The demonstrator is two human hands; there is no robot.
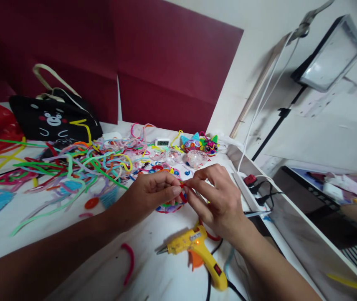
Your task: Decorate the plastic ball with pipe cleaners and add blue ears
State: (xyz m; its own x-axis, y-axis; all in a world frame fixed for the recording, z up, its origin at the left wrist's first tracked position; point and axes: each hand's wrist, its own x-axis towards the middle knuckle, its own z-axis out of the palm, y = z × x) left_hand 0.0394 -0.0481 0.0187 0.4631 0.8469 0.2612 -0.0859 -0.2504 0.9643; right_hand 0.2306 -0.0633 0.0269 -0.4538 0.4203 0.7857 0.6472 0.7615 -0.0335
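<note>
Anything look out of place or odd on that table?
Two oddities: the yellow glue gun lies on its side near the right hand, its light glowing, so possibly hot; beyond the left forearm, colorful fuzzy strips sprawl in a messy tangle.

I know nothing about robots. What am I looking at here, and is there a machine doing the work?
No robot here: these are a person's own bare hands. The single picture comes from a camera worn on the head, looking forward and down. The left hand and right hand meet, fingertips pinching a small red piece. Just behind them sits a multicoloured object, partly hidden. On the white table lie a yellow glue gun, nearest the right hand, and a tangle of fuzzy stems. A black bag stands behind the tangle.
</note>
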